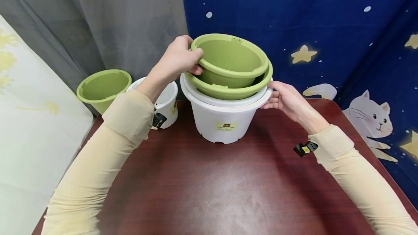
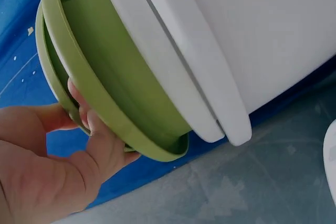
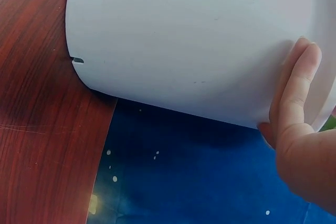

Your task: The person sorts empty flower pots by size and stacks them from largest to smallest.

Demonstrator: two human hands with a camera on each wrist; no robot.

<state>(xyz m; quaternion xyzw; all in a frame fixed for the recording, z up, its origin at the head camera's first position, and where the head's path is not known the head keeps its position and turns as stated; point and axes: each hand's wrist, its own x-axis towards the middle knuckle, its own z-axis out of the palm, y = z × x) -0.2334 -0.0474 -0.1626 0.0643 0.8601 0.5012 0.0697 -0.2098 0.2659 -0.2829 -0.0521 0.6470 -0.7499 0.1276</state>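
Observation:
A nested stack of plastic flowerpots stands near the table's far edge in the head view. The large white pot (image 1: 207, 120) is outermost, and a second white rim (image 2: 157, 61) sits just inside it. Within these rests a green pot (image 1: 225, 93), with another green pot (image 1: 233, 55) tilted on top. My left hand (image 1: 183, 56) pinches the top green pot's rim at its left side, thumb inside. My right hand (image 1: 287, 99) holds the white pot's rim at the right, fingers (image 3: 296, 87) against the wall beneath it and thumb above.
Left of the stack, a small white pot (image 1: 168, 106) and a green pot (image 1: 104, 86) stand partly behind my left forearm. The dark red wooden table (image 1: 222, 184) ends at a blue star-patterned curtain (image 1: 294, 17) and a grey curtain (image 1: 130, 17).

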